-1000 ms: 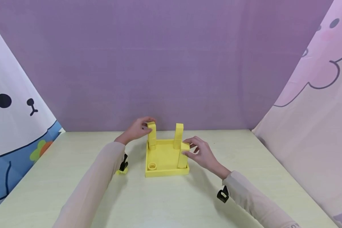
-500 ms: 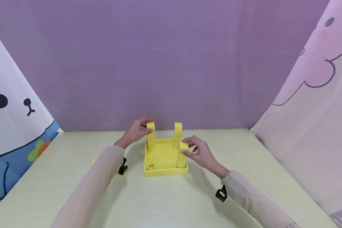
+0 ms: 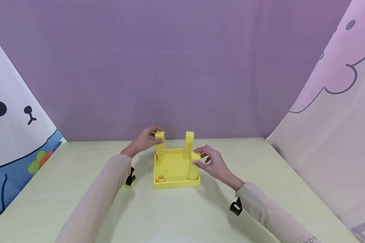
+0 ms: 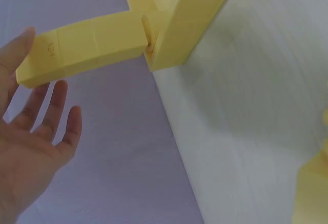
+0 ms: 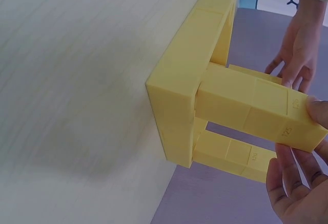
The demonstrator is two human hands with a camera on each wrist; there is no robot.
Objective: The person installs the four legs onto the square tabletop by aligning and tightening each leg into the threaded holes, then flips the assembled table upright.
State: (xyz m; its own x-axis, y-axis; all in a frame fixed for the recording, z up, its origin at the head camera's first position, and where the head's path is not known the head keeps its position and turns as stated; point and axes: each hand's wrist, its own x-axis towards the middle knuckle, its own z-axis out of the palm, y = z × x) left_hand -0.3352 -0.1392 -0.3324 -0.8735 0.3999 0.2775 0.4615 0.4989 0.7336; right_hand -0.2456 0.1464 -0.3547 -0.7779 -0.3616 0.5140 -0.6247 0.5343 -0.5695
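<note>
A yellow square base with a raised rim [image 3: 176, 184] lies flat on the table, with yellow legs standing at three of its corners. My left hand [image 3: 143, 140] pinches the top of the back left leg [image 4: 97, 44] between thumb and fingers. A small gap shows where that leg meets the base in the left wrist view. With my right hand [image 3: 214, 163] I pinch the top of the front right leg [image 5: 251, 101], which bears small numbers. The back right leg [image 3: 189, 145] stands untouched. At the front left corner a round socket [image 3: 161, 178] shows.
Left of the base, a yellow piece [image 4: 312, 193] lies on the table, mostly hidden by my left sleeve in the head view. A purple cloth backdrop [image 3: 182, 67] rises behind the table's back edge. Printed cloths hang at both sides.
</note>
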